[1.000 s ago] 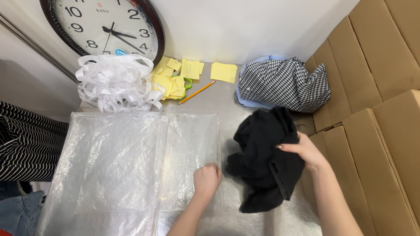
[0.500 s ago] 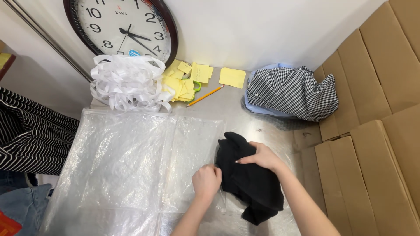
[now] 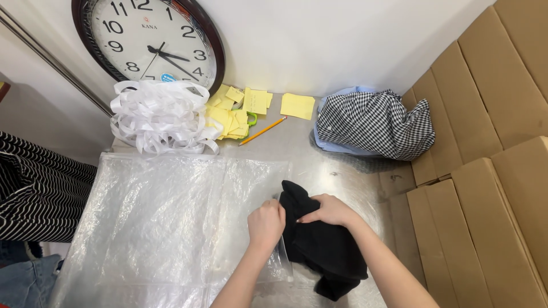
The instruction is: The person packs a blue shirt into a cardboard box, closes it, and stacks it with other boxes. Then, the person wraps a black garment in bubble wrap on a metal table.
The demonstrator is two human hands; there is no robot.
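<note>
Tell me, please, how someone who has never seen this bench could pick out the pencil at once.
Start at the big round wall clock leaning at the back of the metal table. Just below and to its right lies a scatter of yellow sticky notes. The pencil lies slanted at their right edge, the only thin orange stick there, unlike the flat square notes around it.

The right hand (image 3: 326,211) has pushed the black garment (image 3: 322,245) to the plastic bag's (image 3: 171,228) edge.

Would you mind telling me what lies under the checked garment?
A light blue garment shows beneath the checked garment, on the metal table. How far it extends underneath is hidden.
</note>
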